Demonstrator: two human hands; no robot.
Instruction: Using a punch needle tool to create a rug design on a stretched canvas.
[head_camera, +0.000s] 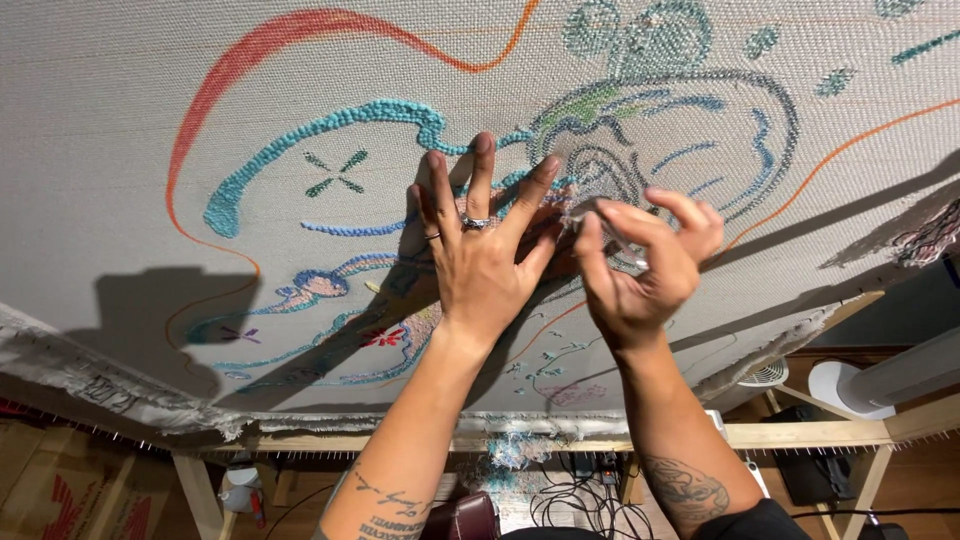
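Note:
A large pale woven cloth (120, 120) is stretched on a wooden frame (800, 434) in front of me, with looped yarn lines in teal, blue, grey and orange stitched into it. My left hand (480, 250) lies flat against the cloth, fingers spread, rings on two fingers. Beside it on the right, my right hand (640, 260) pinches a small clear or pale object at the cloth surface; what the object is cannot be told. Both hands sit over the grey and teal spiral shape (640, 130).
Frayed cloth edges hang over the frame's lower bar (120, 395). Below it lie black cables (570, 500), a yarn clump (515, 450), a cardboard box (60, 500) at lower left, and a white fan (850, 385) at right.

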